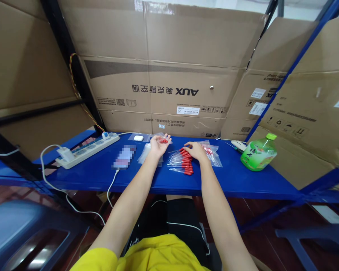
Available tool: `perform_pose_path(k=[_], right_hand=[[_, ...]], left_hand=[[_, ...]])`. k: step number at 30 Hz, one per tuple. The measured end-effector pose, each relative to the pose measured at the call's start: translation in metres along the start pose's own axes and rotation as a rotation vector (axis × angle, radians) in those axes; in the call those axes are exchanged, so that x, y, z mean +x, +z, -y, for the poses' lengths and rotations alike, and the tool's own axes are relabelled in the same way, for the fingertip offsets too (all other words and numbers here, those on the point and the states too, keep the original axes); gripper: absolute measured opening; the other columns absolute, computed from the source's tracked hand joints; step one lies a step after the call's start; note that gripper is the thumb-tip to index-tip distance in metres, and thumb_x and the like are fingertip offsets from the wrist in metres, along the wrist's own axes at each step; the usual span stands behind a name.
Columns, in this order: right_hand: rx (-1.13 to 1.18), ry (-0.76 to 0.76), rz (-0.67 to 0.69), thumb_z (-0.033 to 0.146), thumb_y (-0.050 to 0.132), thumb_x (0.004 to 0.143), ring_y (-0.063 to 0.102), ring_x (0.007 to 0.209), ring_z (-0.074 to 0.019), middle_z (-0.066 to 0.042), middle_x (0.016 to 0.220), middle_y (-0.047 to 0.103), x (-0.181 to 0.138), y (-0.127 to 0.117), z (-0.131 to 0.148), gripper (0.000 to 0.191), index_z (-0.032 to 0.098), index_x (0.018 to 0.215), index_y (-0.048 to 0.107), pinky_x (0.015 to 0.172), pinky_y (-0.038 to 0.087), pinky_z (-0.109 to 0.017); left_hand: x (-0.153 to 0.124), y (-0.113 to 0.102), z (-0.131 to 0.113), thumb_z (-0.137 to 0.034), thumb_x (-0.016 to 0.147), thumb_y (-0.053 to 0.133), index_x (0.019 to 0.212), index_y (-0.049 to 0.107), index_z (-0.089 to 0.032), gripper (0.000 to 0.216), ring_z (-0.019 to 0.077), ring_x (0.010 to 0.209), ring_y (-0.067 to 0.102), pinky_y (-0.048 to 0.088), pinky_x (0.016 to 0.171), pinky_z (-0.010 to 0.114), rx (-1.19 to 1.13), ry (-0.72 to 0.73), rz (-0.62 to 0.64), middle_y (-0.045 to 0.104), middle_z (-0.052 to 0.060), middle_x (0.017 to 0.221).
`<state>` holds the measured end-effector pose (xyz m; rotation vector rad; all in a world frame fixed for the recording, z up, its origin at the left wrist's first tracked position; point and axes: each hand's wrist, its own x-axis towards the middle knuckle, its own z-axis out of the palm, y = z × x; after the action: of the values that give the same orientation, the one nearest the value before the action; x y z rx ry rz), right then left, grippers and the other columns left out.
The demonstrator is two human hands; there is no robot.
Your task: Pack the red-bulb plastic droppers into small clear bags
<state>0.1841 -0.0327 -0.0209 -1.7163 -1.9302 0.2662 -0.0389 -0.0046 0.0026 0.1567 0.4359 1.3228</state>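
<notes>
My left hand (157, 146) is turned palm up over the clear plastic bags (144, 153), its fingers part curled. Small red-ended pieces (164, 141) rest in it; their full shape is hidden. To its right lies a row of droppers (186, 164) with red bulbs and thin clear stems pointing left. Reaching over the upper end of that row, my right hand (196, 151) has thumb and fingers closed around a red bulb. Beside and partly behind this hand are zip bags (213, 153) with red items inside.
On the blue shelf (228, 184) lie a phone (124, 157) with a cable, a power strip (87, 151) and a white case (138, 138). A green bottle (259, 153) stands at right beside a white device (238, 146). Cardboard (164, 45) walls the back.
</notes>
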Motion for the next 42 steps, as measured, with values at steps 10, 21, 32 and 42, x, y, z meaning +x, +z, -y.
perform_pose_path(k=[10,21,32,42], right_hand=[[0.195,-0.047,0.073,0.025,0.062,0.092,0.073,0.087,-0.0189,-0.003,0.095,0.080,0.006,0.008,-0.006,0.016,0.021,0.096,0.077,0.079,0.053,-0.026],[0.197,0.039,0.110,0.026,0.066,0.087,0.074,0.098,-0.0233,-0.005,0.101,0.081,0.035,0.025,0.003,0.014,0.025,0.086,0.081,0.093,0.053,-0.031],[0.786,-0.168,-0.285,0.049,0.072,0.081,0.067,0.076,-0.0198,-0.004,0.082,0.074,0.020,0.001,0.026,0.031,0.019,0.092,0.072,0.074,0.054,-0.031],[0.789,-0.330,-0.308,0.047,0.074,0.084,0.070,0.076,-0.0209,-0.005,0.088,0.077,-0.005,0.010,0.074,0.027,0.021,0.090,0.073,0.072,0.054,-0.032]], left_hand=[[-0.003,0.002,0.000,-0.013,0.076,0.051,0.117,0.064,-0.013,0.042,0.0263,0.105,0.072,0.059,0.090,0.039,-0.037,0.035,0.006,0.071,0.017,0.109],[0.003,-0.002,-0.001,-0.014,0.078,0.050,0.111,0.064,-0.013,0.037,0.0244,0.099,0.073,0.060,0.086,0.036,-0.039,0.061,0.015,0.071,0.014,0.100],[0.004,-0.002,-0.006,-0.018,0.086,0.046,0.096,0.062,-0.016,0.019,0.0225,0.108,0.071,0.059,0.091,0.034,-0.137,0.250,0.065,0.071,0.012,0.106],[0.010,-0.004,0.000,-0.019,0.088,0.046,0.091,0.062,-0.017,0.017,0.0196,0.104,0.070,0.056,0.098,0.037,-0.075,0.313,0.120,0.069,0.009,0.099]])
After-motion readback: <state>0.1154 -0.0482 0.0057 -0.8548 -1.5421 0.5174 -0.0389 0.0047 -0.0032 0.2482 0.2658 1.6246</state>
